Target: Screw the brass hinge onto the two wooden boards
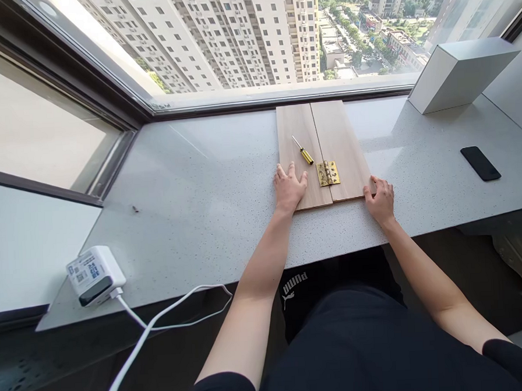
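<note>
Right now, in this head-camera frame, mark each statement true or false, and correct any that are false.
1. The yellow-handled screwdriver lies on the left wooden board. True.
2. The brass hinge lies on the stone counter, beside the boards. False: it lies on the boards, across the seam between them.
3. The right hand holds the black phone. False: the right hand is at the near corner of the right wooden board, and the phone lies on the counter, off to the right.
4. The left hand rests on the near end of the left board. True.
</note>
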Demonstrator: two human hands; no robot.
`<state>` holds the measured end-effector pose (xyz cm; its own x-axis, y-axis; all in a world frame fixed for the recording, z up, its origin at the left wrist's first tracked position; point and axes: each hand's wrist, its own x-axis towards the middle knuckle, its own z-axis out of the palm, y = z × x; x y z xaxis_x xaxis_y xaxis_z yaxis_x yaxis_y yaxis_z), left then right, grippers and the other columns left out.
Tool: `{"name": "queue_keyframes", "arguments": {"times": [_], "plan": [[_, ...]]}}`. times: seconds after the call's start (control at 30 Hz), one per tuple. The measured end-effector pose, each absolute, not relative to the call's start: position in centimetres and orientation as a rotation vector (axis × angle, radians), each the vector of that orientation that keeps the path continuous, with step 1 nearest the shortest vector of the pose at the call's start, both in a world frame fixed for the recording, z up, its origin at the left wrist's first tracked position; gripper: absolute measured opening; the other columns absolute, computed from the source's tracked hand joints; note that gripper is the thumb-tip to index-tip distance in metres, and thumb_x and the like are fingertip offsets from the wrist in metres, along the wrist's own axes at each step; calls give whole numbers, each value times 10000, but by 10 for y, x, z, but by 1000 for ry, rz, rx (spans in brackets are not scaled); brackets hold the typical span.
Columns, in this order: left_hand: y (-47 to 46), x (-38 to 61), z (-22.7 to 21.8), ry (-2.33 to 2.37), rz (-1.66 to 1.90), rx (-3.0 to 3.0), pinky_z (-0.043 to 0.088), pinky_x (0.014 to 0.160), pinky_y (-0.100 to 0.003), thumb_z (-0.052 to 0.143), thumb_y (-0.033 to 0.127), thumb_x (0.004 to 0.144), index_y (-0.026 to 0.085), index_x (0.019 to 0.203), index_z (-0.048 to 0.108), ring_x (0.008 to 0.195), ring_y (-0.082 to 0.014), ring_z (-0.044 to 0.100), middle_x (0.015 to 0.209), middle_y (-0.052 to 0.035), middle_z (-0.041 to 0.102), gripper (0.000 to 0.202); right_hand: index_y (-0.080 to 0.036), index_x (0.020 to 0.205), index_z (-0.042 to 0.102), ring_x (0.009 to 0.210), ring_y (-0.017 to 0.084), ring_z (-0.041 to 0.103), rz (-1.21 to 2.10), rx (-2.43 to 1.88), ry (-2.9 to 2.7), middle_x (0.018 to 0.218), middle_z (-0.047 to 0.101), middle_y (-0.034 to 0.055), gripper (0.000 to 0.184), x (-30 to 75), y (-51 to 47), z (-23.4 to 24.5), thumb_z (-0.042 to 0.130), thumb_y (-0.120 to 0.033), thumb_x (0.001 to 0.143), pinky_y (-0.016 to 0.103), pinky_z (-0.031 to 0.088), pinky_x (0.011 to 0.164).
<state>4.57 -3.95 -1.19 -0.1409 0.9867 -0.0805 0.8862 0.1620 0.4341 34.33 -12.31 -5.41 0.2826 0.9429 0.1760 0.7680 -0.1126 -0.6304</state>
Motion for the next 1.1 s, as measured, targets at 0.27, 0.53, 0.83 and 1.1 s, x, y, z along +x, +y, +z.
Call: {"name": "queue_keyframes", "arguments": {"times": [0.27,0.53,0.83,1.1], "plan": [[-34,32,-6,2013,496,1694,269,1547,-558,606,580,1179,104,1888,476,1889,-420,299,1997,-267,328,864,-154,1714,638,1527,435,617,401,-1891,-1569,1668,709,267,738,348,-124,-53,491,-606,1150,698,464,1324],[-104,-20,-10,1825,350,1708,355,1453,-808,796,924,973,351,1978,268,1901,-545,139,2066,-162,91,1272,-210,1810,583,1746,507,445,501,-1860,-1728,1910,507,255,1011,354,-119,-44,516,-923,1096,793,336,1401],[-122,-14,-24,1829,382,1876,247,1515,-777,921,886,908,288,1939,401,1903,-533,153,2046,-191,206,1300,-270,1804,653,1873,540,268,551,-1874,-1929,2025,254,274,1038,344,-110,-41,628,-982,1049,820,155,1467],[-120,-14,-28,1856,447,1906,269,1513,-762,964,856,880,227,1869,536,1876,-541,268,2004,-238,315,1248,-293,1683,777,1857,544,307,580,-1851,-1892,2014,293,260,803,342,-109,-37,867,-753,1031,791,268,1450]]}}
